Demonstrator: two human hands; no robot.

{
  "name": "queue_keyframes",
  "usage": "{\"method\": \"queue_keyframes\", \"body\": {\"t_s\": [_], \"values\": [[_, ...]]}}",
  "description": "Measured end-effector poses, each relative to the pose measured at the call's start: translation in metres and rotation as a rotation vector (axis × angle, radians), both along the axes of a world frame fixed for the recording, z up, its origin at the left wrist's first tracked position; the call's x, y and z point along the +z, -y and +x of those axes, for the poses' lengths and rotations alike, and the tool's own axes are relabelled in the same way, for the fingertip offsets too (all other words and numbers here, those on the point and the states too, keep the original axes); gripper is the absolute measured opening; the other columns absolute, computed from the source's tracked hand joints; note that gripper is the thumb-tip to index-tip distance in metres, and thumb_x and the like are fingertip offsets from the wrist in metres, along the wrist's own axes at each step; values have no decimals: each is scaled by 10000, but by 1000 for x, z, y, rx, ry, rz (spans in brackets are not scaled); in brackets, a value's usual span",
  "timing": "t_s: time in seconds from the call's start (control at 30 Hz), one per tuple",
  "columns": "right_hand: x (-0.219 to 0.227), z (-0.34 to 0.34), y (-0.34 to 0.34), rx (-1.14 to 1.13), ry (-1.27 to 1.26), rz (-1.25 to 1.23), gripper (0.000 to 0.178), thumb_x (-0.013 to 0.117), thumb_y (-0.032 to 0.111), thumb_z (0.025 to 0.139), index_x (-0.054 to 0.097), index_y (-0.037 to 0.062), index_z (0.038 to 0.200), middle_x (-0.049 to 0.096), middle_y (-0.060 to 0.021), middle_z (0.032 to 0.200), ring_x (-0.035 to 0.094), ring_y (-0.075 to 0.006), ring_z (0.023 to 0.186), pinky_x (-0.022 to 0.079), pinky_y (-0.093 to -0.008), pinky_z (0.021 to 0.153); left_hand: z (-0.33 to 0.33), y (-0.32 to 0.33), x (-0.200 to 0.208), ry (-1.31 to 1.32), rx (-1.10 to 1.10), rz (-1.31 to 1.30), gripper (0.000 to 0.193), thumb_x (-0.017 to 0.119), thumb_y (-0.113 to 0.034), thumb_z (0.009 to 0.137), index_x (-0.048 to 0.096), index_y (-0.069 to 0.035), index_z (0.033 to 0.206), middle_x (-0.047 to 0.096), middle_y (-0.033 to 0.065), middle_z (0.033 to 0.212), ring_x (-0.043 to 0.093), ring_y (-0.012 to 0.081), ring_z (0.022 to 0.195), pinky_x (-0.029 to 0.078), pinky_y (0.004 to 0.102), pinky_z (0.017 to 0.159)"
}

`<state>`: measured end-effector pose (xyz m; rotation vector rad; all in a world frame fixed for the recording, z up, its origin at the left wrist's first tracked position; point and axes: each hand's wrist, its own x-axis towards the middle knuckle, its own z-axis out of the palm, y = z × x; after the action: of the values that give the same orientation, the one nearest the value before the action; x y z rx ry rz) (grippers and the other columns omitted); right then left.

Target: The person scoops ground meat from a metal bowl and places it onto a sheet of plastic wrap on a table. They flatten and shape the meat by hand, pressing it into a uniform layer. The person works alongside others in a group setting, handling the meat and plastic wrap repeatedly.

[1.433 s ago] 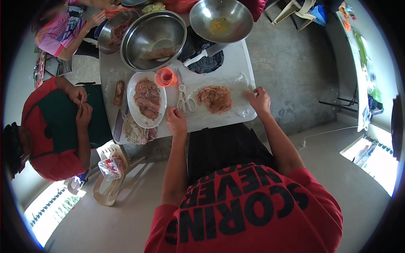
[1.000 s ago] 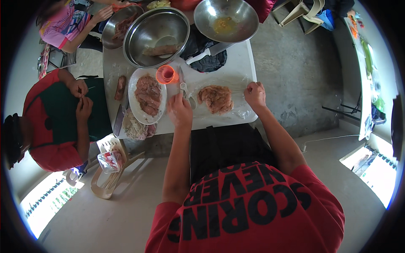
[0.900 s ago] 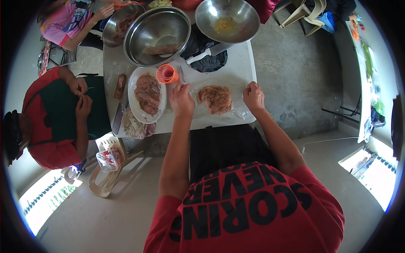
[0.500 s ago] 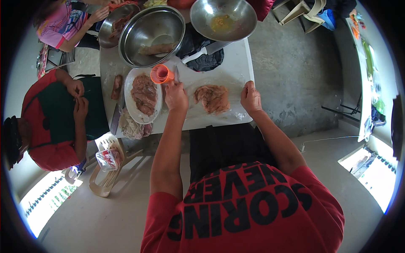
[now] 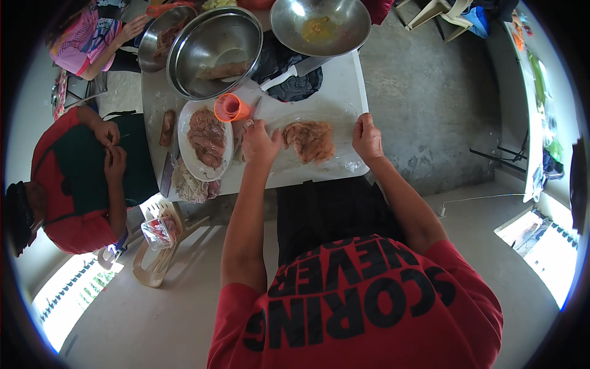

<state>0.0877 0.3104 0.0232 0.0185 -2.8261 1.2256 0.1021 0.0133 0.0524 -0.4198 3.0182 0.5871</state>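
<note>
A flattened piece of raw meat [image 5: 309,141] lies between my hands on what looks like clear plastic film [image 5: 349,165] at the table's near edge. My right hand [image 5: 367,138] is closed at the right edge of the table, pinching the film's side. My left hand [image 5: 259,144] is left of the meat with its fingers curled down; what they grip is hidden. Just beyond it stand an orange cup [image 5: 228,107] and a small knife, partly seen. A white oval plate [image 5: 183,138] with raw meat pieces is left of this hand.
A large steel bowl [image 5: 178,71] holding a meat roll and another steel bowl [image 5: 353,37] with yellowish residue stand at the back. A big knife [image 5: 292,72] rests on black plastic [image 5: 301,89]. A co-worker in a green apron [image 5: 101,163] is at the left; another person is beyond.
My left hand has shifted slightly right and nearer, away from the orange cup, with its thumb now toward the meat. My right hand stays closed in nearly the same place.
</note>
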Motion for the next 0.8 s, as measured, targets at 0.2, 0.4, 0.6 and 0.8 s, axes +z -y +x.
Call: {"method": "queue_keyframes", "body": {"t_s": [0.2, 0.4, 0.6, 0.8], "values": [[10, -4, 0, 8, 41, -15, 110, 553, 34, 907, 463, 73, 958, 604, -218, 707, 617, -451, 668, 479, -500, 579, -3, 3, -2, 156, -122, 3, 184, 733, -179, 697, 640, -67, 809, 665, 132, 866, 647, 345, 874, 520, 453, 767], [10, -8, -10, 9, 36, -14, 106, 555, 29, 905, 468, 71, 949, 606, -217, 711, 619, -447, 668, 483, -492, 583, -8, 16, -19, 79, 46, 525, 117, 680, -90, 704, 633, -41, 799, 670, 130, 793, 659, 286, 725, 514, 356, 678], [-1, -8, -19, -13, 52, -3, 100, 561, 40, 905, 484, 73, 960, 612, -213, 722, 625, -443, 685, 489, -484, 600, -12, 21, -27, -37, 204, 542, 119, 690, -71, 730, 628, -28, 822, 671, 116, 757, 667, 238, 691, 520, 349, 668], [-11, -10, -24, -25, 51, -18, 86, 570, 52, 904, 503, 71, 955, 631, -201, 805, 630, -430, 758, 498, -472, 662, -10, 8, -37, -253, 208, 388, 106, 678, -31, 782, 603, -37, 857, 662, 127, 777, 662, 275, 713, 522, 381, 685]]}}
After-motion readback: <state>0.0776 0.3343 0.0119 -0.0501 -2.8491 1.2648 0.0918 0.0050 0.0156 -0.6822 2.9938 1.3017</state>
